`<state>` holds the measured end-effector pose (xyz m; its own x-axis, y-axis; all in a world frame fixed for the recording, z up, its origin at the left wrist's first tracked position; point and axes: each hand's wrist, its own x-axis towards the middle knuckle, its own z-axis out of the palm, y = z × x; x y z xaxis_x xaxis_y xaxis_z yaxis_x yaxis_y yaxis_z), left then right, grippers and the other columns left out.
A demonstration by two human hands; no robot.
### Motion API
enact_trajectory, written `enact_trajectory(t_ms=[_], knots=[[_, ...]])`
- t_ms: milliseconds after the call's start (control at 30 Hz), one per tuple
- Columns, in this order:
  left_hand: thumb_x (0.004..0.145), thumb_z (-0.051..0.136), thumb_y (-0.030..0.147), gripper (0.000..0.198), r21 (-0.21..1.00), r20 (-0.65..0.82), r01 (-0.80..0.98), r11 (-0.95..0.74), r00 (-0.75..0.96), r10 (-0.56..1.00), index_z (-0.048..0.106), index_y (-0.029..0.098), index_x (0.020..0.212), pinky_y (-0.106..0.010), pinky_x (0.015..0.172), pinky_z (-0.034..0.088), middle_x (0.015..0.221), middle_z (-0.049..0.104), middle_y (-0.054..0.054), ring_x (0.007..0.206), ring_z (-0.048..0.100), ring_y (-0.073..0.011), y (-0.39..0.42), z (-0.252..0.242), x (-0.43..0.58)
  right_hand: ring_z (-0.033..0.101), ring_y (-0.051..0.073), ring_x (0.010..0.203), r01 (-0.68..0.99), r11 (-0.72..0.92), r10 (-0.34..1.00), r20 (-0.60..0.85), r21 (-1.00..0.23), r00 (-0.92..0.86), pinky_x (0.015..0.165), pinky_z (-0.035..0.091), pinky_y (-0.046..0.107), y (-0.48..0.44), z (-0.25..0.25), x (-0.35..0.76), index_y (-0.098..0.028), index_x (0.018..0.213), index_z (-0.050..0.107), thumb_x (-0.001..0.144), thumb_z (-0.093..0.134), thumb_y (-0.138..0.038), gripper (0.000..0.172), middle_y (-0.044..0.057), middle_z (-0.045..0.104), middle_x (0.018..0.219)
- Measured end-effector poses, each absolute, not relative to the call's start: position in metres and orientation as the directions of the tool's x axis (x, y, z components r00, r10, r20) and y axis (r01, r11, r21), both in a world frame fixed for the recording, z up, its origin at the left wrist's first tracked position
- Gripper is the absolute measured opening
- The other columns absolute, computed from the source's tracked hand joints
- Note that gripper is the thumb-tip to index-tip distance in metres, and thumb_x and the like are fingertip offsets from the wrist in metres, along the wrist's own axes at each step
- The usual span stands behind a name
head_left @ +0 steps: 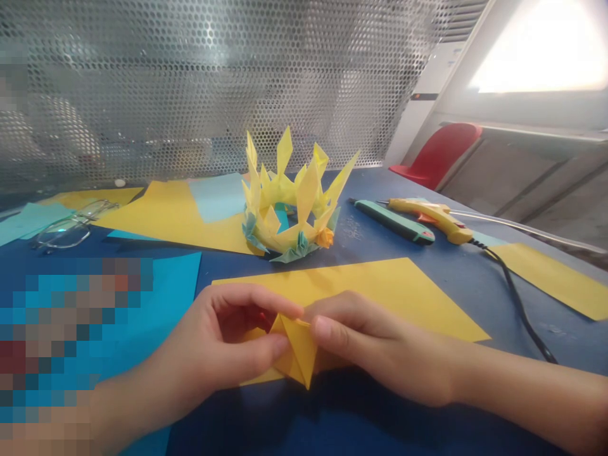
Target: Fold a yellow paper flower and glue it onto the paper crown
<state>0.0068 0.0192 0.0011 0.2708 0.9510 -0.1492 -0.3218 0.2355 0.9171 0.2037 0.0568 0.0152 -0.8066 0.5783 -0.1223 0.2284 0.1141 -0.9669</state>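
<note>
Both my hands pinch a small folded yellow paper piece [298,350] low over the blue table [380,418]. My left hand [228,345] grips its left side between thumb and forefinger. My right hand [375,345] presses its right edge with thumb and fingers closed. Under and behind the piece lies a flat yellow sheet [380,288]. Farther back stands a spiky yellow paper crown [292,202] with green and orange folded bits at its base.
A yellow glue gun [434,217] with a black cord [517,304] and a green utility knife [394,221] lie at the right. Yellow and blue paper sheets [190,215] and a pair of glasses [71,228] lie at the left. A perforated metal screen [213,82] stands behind.
</note>
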Motion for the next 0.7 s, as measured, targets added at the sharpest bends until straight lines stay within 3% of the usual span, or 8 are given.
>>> enact_trajectory(t_ms=[200,333,433,700], knots=[[0.065,0.073,-0.001,0.031,0.959,-0.09,-0.233,0.158,0.278,0.956,0.08,0.027,0.073,-0.013,0.062,0.054,0.07,0.074,0.007,0.067,0.066,-0.0091,0.0208,-0.0066,0.002,0.04,0.01,0.06,0.269,0.324,0.574,-0.038,-0.907,-0.818,0.055,0.035,0.021,0.0555,0.0117,0.2051,-0.018,0.074,0.049,0.1,0.037,-0.063,0.053,-0.004,0.044,0.067],[0.067,0.069,0.003,0.024,0.98,-0.061,-0.172,0.098,0.207,0.977,0.074,0.026,0.073,-0.014,0.059,0.05,0.07,0.066,0.006,0.066,0.059,-0.0095,0.0196,-0.0096,-0.0005,0.042,0.009,0.06,0.288,0.434,0.592,0.029,-0.854,-0.806,0.056,0.034,0.02,0.0536,0.0115,0.2027,-0.019,0.073,0.046,0.104,0.044,-0.043,0.039,-0.004,0.046,0.067],[0.069,0.068,0.006,0.022,0.988,-0.042,-0.138,0.071,0.202,0.978,0.072,0.027,0.075,-0.014,0.061,0.049,0.072,0.064,0.006,0.068,0.057,-0.01,0.0184,-0.0095,-0.0017,0.042,0.008,0.059,0.292,0.45,0.601,0.043,-0.844,-0.798,0.055,0.033,0.019,0.0537,0.0113,0.2017,-0.019,0.072,0.046,0.103,0.047,-0.033,0.034,-0.005,0.046,0.066],[0.071,0.067,0.009,0.019,0.984,-0.092,-0.13,0.123,0.223,0.97,0.073,0.027,0.074,-0.015,0.06,0.049,0.071,0.065,0.005,0.067,0.059,-0.0104,0.0166,-0.0063,0.0002,0.044,0.006,0.061,0.212,0.45,0.58,0.103,-0.868,-0.808,0.056,0.034,0.015,0.0547,0.0099,0.2021,-0.017,0.073,0.052,0.096,0.064,-0.03,0.029,-0.007,0.049,0.068]])
